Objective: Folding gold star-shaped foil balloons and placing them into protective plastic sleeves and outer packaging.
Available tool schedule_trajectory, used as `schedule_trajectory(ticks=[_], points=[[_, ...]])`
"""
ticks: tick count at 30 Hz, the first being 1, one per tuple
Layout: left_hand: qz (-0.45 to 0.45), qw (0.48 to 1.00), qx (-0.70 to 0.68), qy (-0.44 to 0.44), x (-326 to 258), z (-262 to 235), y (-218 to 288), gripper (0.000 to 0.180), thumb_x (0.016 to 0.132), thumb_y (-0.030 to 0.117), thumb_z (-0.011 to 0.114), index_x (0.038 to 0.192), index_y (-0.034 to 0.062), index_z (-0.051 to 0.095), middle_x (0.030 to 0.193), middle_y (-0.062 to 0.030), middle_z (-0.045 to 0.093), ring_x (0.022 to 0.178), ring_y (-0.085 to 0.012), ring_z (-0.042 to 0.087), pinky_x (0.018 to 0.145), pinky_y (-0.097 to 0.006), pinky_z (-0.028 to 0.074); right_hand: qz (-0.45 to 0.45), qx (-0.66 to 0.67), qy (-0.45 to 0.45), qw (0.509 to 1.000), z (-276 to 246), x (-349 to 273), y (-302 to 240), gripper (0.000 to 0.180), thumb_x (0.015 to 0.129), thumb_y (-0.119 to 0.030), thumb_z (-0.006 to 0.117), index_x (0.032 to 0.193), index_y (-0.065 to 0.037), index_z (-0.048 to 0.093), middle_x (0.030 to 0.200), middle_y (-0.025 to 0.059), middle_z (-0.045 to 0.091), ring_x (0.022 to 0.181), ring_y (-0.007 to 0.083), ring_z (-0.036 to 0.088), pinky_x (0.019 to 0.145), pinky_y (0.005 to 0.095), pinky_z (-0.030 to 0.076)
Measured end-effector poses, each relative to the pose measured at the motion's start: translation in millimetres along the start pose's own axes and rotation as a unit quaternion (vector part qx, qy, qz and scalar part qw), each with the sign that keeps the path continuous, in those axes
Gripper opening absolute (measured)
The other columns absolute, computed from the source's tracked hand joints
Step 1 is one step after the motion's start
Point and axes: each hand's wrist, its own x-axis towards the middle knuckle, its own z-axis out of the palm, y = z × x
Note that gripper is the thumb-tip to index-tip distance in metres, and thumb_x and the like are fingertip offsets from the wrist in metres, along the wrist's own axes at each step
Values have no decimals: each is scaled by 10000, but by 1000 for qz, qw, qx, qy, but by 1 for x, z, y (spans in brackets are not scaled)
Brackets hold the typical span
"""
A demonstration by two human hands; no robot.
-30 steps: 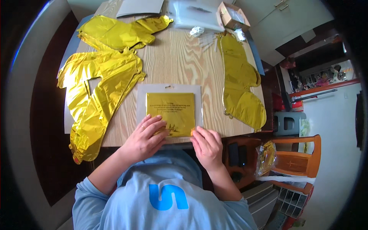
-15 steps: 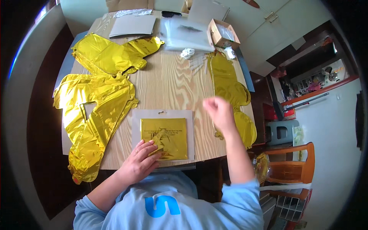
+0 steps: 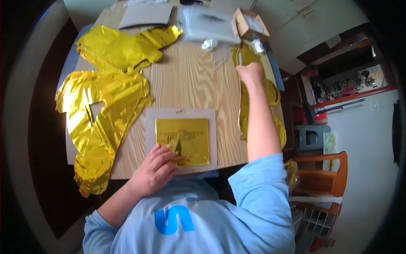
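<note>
A square of folded gold foil balloon (image 3: pixel 192 142) lies on a light card (image 3: pixel 212 156) with a hang hole, at the table's near edge. My left hand (image 3: pixel 157 169) rests across the square's lower left corner with fingers stretched out. At the right side, my right hand (image 3: pixel 250 74) is closed, and a thin white straw-like stick (image 3: pixel 240 58) stands out from its fingertips. Beneath that hand and forearm a flat gold foil balloon (image 3: pixel 270 91) runs along the table's right edge, partly hidden. Two more uninflated gold balloons, a far one (image 3: pixel 118 46) and a near one (image 3: pixel 122 106), lie on the left.
Along the far side are a grey card stack (image 3: pixel 146 15), clear plastic bags (image 3: pixel 207 25), a small open box (image 3: pixel 251 25) and crumpled white pieces (image 3: pixel 209 44). A wooden chair (image 3: pixel 340 173) stands at the right, near a grey stool (image 3: pixel 312 137).
My right hand has reached forward to the far right, and a white stick now shows at its fingertips. My left hand stays on the gold square. The whole view has shifted slightly.
</note>
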Motion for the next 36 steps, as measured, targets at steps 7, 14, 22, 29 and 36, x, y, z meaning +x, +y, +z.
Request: schedule_trajectory(ticks=[7, 14, 22, 29, 36], points=[[-1, 1000, 7, 13, -5, 7, 2, 210, 844, 61, 753, 1006, 49, 620, 1239, -153, 615, 1304, -376, 542, 1152, -569, 363, -264, 189, -96, 941, -31, -246, 64, 86, 806, -53, 718, 852, -49, 645, 731, 100, 674, 640, 210, 668, 616, 320, 542], [4, 1000, 1, 22, -6, 9, 2, 230, 868, 26, 717, 1056, 44, 585, 1238, -165, 613, 1303, -377, 544, 1144, -548, 376, -473, 76, 0, 878, -17, -342, 66, 208, 713, 3, 717, 820, -68, 553, 755, 80, 524, 688, 262, 577, 663, 372, 496], [16, 1000, 5, 25, -8, 11, 1, 246, 860, 11, 719, 1055, 51, 573, 1243, -149, 607, 1304, -368, 544, 1148, -541, 384, -384, 25, 160, 909, 16, -348, 66, 181, 786, -15, 722, 877, -68, 576, 771, 89, 522, 706, 270, 578, 657, 396, 479], [25, 998, 52, -4, -8, 13, 2, 218, 867, 41, 725, 1040, 63, 594, 1240, -138, 609, 1319, -354, 534, 1160, -539, 369, -313, 101, 82, 941, 23, -341, 69, 227, 878, -57, 724, 1083, -37, 628, 784, 112, 610, 736, 304, 636, 666, 409, 517], [28, 998, 47, -6, -8, 11, 1, 229, 862, 55, 736, 1043, 50, 595, 1227, -140, 610, 1307, -367, 537, 1149, -542, 379, -357, 102, -68, 926, -9, -319, 79, 313, 885, -82, 720, 1182, -23, 640, 875, 111, 648, 766, 295, 666, 690, 397, 544]])
